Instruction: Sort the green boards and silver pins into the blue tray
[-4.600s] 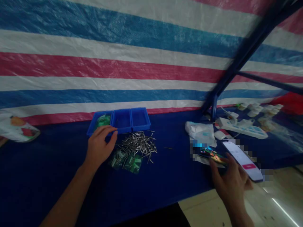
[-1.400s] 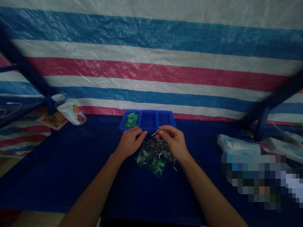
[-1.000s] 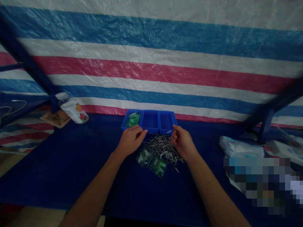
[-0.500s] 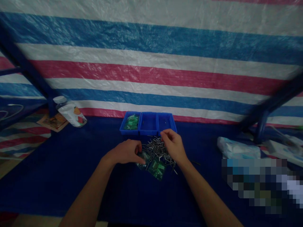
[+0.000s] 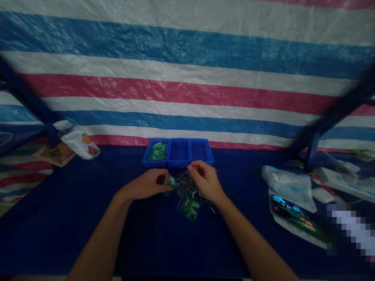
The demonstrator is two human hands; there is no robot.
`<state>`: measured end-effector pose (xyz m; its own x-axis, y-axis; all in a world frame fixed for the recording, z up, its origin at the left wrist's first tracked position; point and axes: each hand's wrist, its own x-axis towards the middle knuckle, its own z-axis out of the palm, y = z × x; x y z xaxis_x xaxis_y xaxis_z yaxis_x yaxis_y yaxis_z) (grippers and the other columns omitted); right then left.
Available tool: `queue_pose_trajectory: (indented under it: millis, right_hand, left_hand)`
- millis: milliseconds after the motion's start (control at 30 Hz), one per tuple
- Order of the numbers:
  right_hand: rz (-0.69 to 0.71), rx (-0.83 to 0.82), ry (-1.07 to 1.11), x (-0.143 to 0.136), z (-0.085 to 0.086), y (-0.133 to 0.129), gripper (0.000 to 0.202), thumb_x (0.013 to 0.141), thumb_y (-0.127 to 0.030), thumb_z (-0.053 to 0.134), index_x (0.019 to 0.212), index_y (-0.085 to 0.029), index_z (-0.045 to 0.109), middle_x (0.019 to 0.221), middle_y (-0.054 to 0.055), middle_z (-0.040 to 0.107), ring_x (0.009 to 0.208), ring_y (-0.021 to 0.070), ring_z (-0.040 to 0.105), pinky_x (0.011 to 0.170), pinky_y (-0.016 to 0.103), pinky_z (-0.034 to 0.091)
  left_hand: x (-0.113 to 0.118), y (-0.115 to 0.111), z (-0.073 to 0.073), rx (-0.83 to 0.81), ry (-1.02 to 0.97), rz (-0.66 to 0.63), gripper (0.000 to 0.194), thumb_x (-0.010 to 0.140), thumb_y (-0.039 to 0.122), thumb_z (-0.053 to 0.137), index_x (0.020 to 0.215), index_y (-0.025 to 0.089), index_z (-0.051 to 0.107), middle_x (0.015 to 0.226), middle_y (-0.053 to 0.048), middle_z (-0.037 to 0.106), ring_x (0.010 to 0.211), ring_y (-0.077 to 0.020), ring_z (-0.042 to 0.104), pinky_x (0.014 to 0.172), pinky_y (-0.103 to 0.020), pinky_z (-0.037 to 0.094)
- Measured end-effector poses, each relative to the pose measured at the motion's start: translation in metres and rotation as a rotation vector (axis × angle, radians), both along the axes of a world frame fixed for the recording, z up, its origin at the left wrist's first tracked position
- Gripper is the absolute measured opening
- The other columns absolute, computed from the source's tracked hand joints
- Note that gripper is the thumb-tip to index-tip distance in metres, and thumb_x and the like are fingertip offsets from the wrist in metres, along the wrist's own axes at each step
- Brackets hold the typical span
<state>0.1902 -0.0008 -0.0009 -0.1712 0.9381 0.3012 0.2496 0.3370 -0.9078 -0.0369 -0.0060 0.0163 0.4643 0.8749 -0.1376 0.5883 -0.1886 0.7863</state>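
Observation:
My left hand [image 5: 146, 184] is closed on a small clear plastic bag [image 5: 171, 182], held between thumb and fingers at the left side of a heap of thin metal pins [image 5: 187, 182]. Over the heap's right side, my right hand [image 5: 207, 182] has thumb and fingertips pinched together; anything between them is too small to make out. A green-tinted plastic bag [image 5: 190, 208] with small pieces in it lies flat at the near edge of the heap.
Behind the heap stand three joined blue bins; the left bin [image 5: 145, 157] contains green packets. A bottle [image 5: 80, 142] leans at the far left beside a brown packet [image 5: 55, 154]. On the right are a white plastic package [image 5: 288, 183], a lit phone [image 5: 299, 218] and a power strip [image 5: 345, 183].
My left hand has taken hold of the clear bag and raised it from beside the heap. My right hand has shifted slightly left, its fingers still pinched. The whole view has turned a little.

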Motion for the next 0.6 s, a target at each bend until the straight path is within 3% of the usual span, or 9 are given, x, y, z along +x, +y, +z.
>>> queue_pose_trajectory:
  millis: [67,167,333,467,600]
  right_hand:
    - [0.097,0.067,-0.075,-0.002,0.002,-0.004,0.021,0.085,-0.039,0.063,0.093,-0.02,0.067,0.075,-0.001,0.063,0.06,0.011,0.053,0.057,0.025,0.041]
    - [0.156,0.145,-0.166,-0.004,0.002,-0.007,0.015,0.086,-0.035,0.064,0.088,-0.021,0.069,0.077,0.0,0.065,0.062,0.0106,0.055,0.06,0.025,0.041]
    - [0.116,0.07,-0.134,-0.005,0.0,-0.005,0.017,0.088,-0.032,0.06,0.081,-0.02,0.069,0.066,-0.002,0.064,0.056,0.0108,0.052,0.055,0.025,0.037]
    - [0.043,0.026,-0.018,-0.006,-0.003,-0.003,0.019,0.088,-0.035,0.058,0.079,-0.02,0.066,0.063,-0.002,0.061,0.057,0.0114,0.052,0.055,0.025,0.039]
    - [0.063,-0.041,0.111,-0.007,-0.008,0.0,0.019,0.085,-0.039,0.062,0.086,-0.021,0.066,0.067,-0.002,0.06,0.058,0.011,0.051,0.055,0.025,0.039]
  left_hand:
    - [0.005,0.001,0.001,0.034,-0.101,0.038,0.016,0.079,0.034,0.066,0.082,0.019,0.061,0.072,0.002,0.059,0.065,-0.0129,0.051,0.057,-0.024,0.037]
    - [0.013,0.003,-0.002,0.098,-0.198,0.088,0.017,0.08,0.033,0.068,0.083,0.018,0.063,0.074,0.002,0.06,0.067,-0.0125,0.052,0.061,-0.025,0.04]
    - [0.021,0.005,-0.007,0.145,-0.268,0.174,0.021,0.076,0.036,0.073,0.082,0.017,0.066,0.07,0.001,0.061,0.065,-0.0131,0.054,0.061,-0.026,0.041]
    - [0.022,0.005,-0.006,0.167,-0.297,0.158,0.024,0.082,0.041,0.068,0.087,0.017,0.068,0.077,-0.002,0.066,0.068,-0.014,0.056,0.062,-0.027,0.043]
    - [0.021,0.007,-0.008,0.199,-0.266,0.162,0.027,0.087,0.041,0.061,0.078,0.016,0.066,0.069,0.001,0.061,0.063,-0.0121,0.052,0.058,-0.025,0.038]
